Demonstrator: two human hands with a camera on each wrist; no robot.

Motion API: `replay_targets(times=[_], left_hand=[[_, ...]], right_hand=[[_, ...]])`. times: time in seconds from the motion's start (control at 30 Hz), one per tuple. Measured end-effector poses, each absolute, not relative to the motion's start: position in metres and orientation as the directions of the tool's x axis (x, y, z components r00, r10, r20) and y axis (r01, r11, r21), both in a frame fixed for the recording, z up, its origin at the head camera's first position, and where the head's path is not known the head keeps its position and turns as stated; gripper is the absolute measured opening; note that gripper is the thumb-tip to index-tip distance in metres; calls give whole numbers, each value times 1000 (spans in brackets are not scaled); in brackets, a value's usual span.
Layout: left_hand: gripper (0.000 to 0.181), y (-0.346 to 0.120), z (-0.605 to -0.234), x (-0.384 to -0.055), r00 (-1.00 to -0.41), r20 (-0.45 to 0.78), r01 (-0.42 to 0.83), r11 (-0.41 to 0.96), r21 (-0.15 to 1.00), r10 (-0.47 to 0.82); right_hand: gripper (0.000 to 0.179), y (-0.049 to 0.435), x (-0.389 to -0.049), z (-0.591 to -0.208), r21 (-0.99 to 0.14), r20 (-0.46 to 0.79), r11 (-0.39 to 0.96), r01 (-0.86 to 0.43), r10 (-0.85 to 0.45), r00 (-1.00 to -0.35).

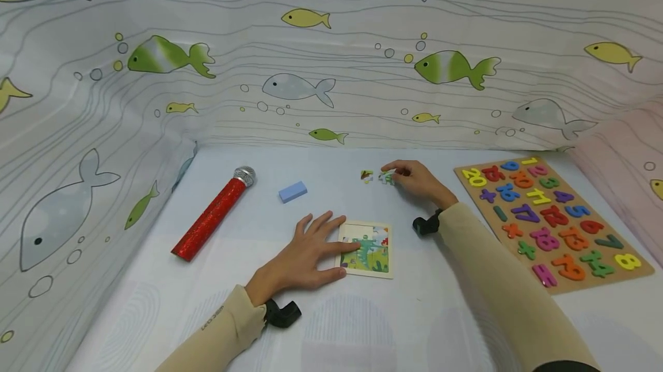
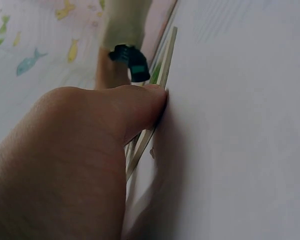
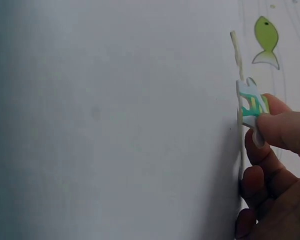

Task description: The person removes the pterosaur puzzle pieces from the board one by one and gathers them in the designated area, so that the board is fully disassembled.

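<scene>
My left hand (image 1: 303, 257) lies with fingers spread at the left side of a small wooden jigsaw puzzle (image 1: 391, 254), which bears a green dinosaur picture. Its index finger reaches over the picture, and the thumb (image 2: 145, 102) touches the board's near edge in the left wrist view. Part of the puzzle's upper left looks pale, without picture. Farther back, my right hand (image 1: 418, 181) pinches a jigsaw piece (image 3: 251, 106) between thumb and index finger, tilted up from the table. Another jigsaw piece (image 1: 366, 175) lies just left of it.
A red glittery microphone (image 1: 214, 216) lies at the left, with a blue block (image 1: 292, 192) between it and the puzzle. On the right, beside my right forearm, is a board of coloured numbers (image 1: 497, 219). A fish-patterned curtain (image 1: 357, 124) stands behind the table.
</scene>
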State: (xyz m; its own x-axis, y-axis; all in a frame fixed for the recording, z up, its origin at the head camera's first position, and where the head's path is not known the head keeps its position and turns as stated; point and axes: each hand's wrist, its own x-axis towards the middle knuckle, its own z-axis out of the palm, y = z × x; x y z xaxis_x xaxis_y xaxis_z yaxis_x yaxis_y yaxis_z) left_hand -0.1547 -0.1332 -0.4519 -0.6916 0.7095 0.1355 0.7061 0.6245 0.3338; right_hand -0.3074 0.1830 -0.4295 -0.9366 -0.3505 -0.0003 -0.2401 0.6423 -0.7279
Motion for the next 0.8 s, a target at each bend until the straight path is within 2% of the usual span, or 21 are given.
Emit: replay_targets(times=[0.33,0.53,0.8], left_hand=[[52,-134,-452,-156,-689,140,709,622,331,711],[52,-135,-451,-156,-688,135,710,622,331,713],[52,-135,-450,-156,-689,134,708,623,334,712]], right_hand=[[32,184,-314,-428,-680,-59,710,-183,-301,-952],[47,185,-314,-428,-678,-67,712,-184,-309,-949],[40,184,-313,-430,-675,-28,705,-218,-320,-947]])
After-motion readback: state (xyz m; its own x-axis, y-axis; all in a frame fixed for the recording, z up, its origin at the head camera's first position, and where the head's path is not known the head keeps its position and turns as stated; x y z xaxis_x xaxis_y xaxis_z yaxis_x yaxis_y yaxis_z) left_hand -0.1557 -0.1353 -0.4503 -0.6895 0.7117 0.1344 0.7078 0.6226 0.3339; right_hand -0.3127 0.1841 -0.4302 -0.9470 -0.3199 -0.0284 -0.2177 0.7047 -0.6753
